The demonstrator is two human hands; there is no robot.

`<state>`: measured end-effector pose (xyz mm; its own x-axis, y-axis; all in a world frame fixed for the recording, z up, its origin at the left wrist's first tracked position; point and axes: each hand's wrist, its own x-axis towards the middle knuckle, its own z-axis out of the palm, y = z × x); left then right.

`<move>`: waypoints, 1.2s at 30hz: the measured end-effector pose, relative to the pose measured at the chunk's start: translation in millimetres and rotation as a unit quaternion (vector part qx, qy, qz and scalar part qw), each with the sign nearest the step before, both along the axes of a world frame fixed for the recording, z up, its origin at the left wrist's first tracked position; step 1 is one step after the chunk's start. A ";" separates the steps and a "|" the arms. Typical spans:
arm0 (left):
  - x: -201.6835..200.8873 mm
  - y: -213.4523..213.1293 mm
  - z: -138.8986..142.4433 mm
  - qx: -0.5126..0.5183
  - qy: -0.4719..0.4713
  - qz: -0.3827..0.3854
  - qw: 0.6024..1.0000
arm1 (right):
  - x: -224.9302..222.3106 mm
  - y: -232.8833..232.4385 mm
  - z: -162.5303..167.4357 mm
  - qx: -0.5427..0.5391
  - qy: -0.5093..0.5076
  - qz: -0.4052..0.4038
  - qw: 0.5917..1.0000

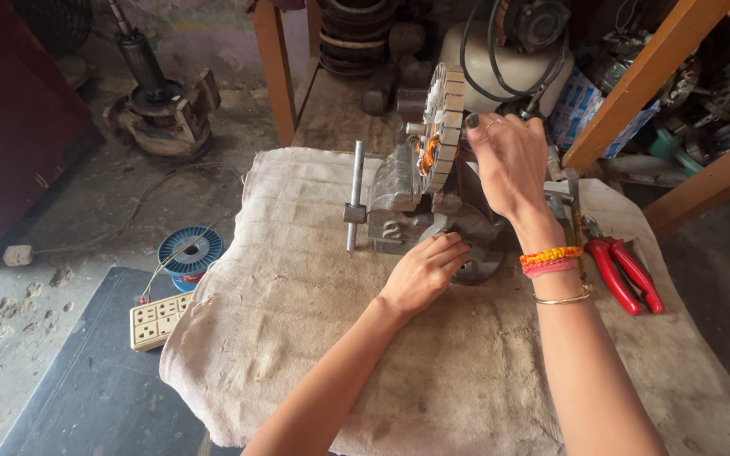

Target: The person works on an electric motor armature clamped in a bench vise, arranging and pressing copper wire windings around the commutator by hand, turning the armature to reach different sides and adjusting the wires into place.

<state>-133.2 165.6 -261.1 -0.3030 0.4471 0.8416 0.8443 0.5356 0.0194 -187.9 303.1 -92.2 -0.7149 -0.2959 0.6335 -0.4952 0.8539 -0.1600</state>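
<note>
A grey bench vise point(399, 198) stands on a beige cloth point(314, 338) and clamps a round slotted motor stator point(443, 127) with orange copper windings. My right hand point(509, 165) grips the stator's upper right side from behind. My left hand point(422, 272) rests at the vise's base, fingers curled on a dark round metal part point(479, 253). The vise's steel handle bar point(354, 194) sticks up on the left.
Red-handled pliers point(627, 270) lie on the cloth at the right. A blue wire spool point(189, 253) and a white power strip point(158, 319) sit on the floor at the left. Wooden frame legs point(644, 76) and machine parts crowd the back; an old motor point(158, 101) stands far left.
</note>
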 end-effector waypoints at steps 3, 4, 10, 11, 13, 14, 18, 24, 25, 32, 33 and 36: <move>-0.1 -0.1 -0.4 0.004 -0.007 0.002 1.000 | 1.3 -1.3 1.5 -0.034 0.042 0.073 0.996; -0.1 0.2 -0.5 0.005 -0.007 0.004 1.000 | 1.5 -1.5 1.8 -0.033 0.040 0.073 0.996; 0.5 0.0 -0.4 0.003 -0.010 0.006 1.000 | 1.4 -2.3 1.4 -0.024 0.031 0.057 0.998; 0.5 -0.4 0.0 0.002 -0.008 0.007 1.000 | 1.5 -2.6 1.6 -0.012 0.027 0.044 0.999; 0.6 -0.9 0.2 0.008 -0.013 0.003 1.000 | 2.1 -2.9 2.2 -0.011 0.024 0.047 0.999; 0.6 -1.2 0.3 0.011 -0.016 0.001 1.000 | 2.5 -3.1 2.7 -0.021 0.026 0.062 0.998; 0.0 -1.9 1.4 0.012 -0.018 0.001 1.000 | 4.0 -4.8 5.2 -0.032 0.025 0.079 0.996; 0.1 -2.3 1.4 0.012 -0.022 -0.002 1.000 | 5.6 -8.7 4.6 -0.040 0.043 0.073 0.996; 0.1 -2.3 1.2 0.013 -0.025 -0.004 1.000 | 5.6 -8.8 4.3 -0.041 0.040 0.068 0.996; -0.5 -1.4 1.5 0.017 -0.027 -0.002 0.999 | 3.7 -7.4 3.3 -0.050 0.058 0.079 0.994; -0.5 -1.3 1.7 0.016 -0.028 -0.001 0.999 | 3.2 -7.6 3.1 -0.051 0.062 0.082 0.993; -0.4 -1.1 2.5 0.015 -0.029 0.000 0.999 | 2.0 -8.2 2.3 -0.046 0.035 0.052 0.997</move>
